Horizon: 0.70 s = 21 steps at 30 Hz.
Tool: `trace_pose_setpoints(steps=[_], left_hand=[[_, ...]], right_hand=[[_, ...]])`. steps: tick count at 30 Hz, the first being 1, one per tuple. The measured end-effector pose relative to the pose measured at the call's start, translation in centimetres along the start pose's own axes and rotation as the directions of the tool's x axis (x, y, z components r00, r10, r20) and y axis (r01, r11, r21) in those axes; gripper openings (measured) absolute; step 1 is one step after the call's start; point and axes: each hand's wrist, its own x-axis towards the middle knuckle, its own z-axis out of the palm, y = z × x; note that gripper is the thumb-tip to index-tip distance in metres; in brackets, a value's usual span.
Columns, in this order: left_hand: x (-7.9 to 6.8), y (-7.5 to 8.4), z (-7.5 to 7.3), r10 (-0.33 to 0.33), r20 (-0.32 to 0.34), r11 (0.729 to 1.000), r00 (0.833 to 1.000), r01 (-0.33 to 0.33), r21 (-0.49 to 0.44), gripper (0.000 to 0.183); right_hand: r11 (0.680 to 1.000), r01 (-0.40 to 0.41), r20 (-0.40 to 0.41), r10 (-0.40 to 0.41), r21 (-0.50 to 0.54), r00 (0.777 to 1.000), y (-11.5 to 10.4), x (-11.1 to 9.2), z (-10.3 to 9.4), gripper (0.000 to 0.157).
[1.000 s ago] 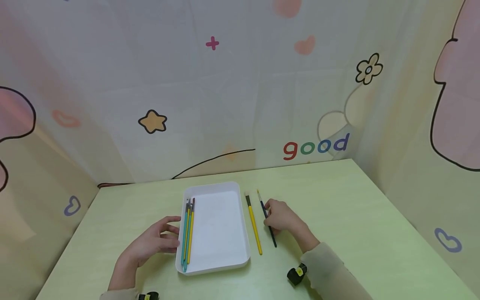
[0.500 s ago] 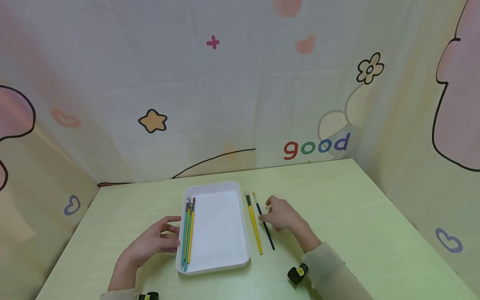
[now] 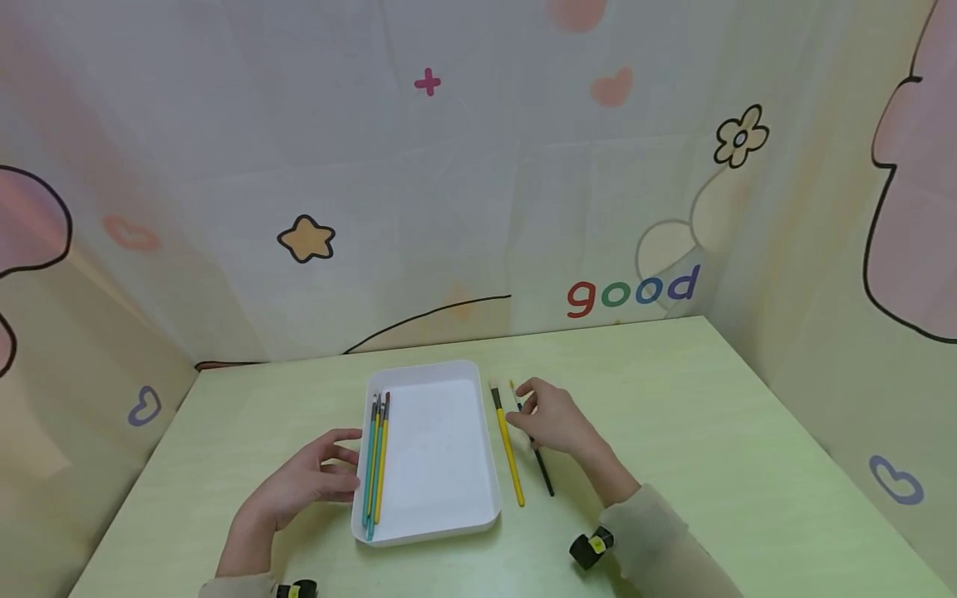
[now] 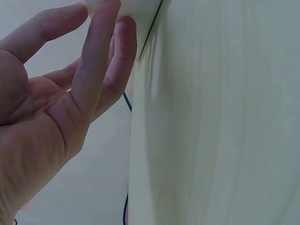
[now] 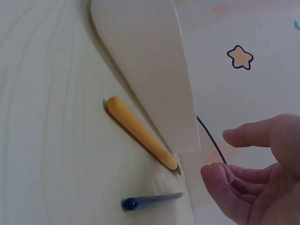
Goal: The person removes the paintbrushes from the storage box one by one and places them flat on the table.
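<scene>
A white tray [image 3: 434,457] stands upright on the table, with several slim paintbrushes [image 3: 374,469] in teal and yellow lying along its left side. My left hand [image 3: 302,482] touches the tray's left wall with fingers spread; the left wrist view shows fingertips at the tray's edge [image 4: 145,28]. To the tray's right lies a yellow paintbrush [image 3: 510,453], bristles away from me. Beside it is a dark blue paintbrush [image 3: 543,473], its middle hidden under my right hand [image 3: 557,423]. In the right wrist view, thumb and fingers stand apart with nothing between them, beyond the dark blue brush [image 5: 152,202].
The pale green table [image 3: 710,482] meets a patterned cloth backdrop [image 3: 449,208] at its far edge. A black wrist device [image 3: 591,548] sits by the right sleeve [image 3: 665,540], and another [image 3: 297,590] by the left sleeve.
My right hand has shifted up and left from its grip on the dark blue brush. That brush slid toward the yellow one, then slightly back. My left hand and the tray stay put.
</scene>
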Motion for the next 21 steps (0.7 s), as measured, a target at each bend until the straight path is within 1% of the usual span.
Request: trace_pose_setpoints(steps=[2, 4, 7, 10, 12, 14, 18, 21], left_hand=[[-0.1, 0.0, -0.1, 0.002, 0.002, 1.0, 1.0, -0.002, 0.001, 0.074], [-0.1, 0.0, -0.1, 0.002, 0.004, 1.0, 1.0, -0.002, 0.002, 0.074], [-0.1, 0.0, -0.2, -0.004, 0.002, 1.0, 1.0, 0.004, 0.001, 0.074], [0.0, 0.0, -0.3, -0.001, 0.005, 1.0, 1.0, 0.001, 0.001, 0.073], [0.0, 0.0, -0.3, 0.004, 0.005, 1.0, 1.0, -0.004, -0.002, 0.073], [0.1, -0.1, -0.4, 0.003, 0.008, 1.0, 1.0, -0.003, -0.005, 0.073], [0.1, -0.2, -0.3, -0.004, 0.011, 1.0, 1.0, 0.004, -0.009, 0.074], [0.1, -0.2, -0.3, -0.005, 0.011, 1.0, 1.0, 0.005, -0.006, 0.073]], right_hand=[[0.996, 0.034, -0.016, -0.032, 0.088, 0.999, -0.3, 0.1, 0.3, 0.038], [0.982, 0.059, -0.016, -0.057, 0.181, 0.998, -0.7, 0.1, 0.7, 0.035], [0.944, 0.091, 0.009, -0.099, 0.317, 0.995, -1.5, 0.0, 1.4, 0.032], [0.901, 0.115, 0.064, -0.155, 0.418, 0.986, -2.3, -0.2, 2.1, 0.033], [0.883, 0.113, 0.11, -0.182, 0.455, 0.977, -2.9, -0.2, 2.7, 0.035], [0.874, 0.097, 0.16, -0.195, 0.477, 0.968, -3.4, -0.3, 3.4, 0.036], [0.859, 0.026, 0.246, -0.175, 0.511, 0.953, -4.2, -0.1, 5.0, 0.042], [0.855, -0.027, 0.296, -0.15, 0.518, 0.943, -4.7, 0.2, 6.1, 0.048]])
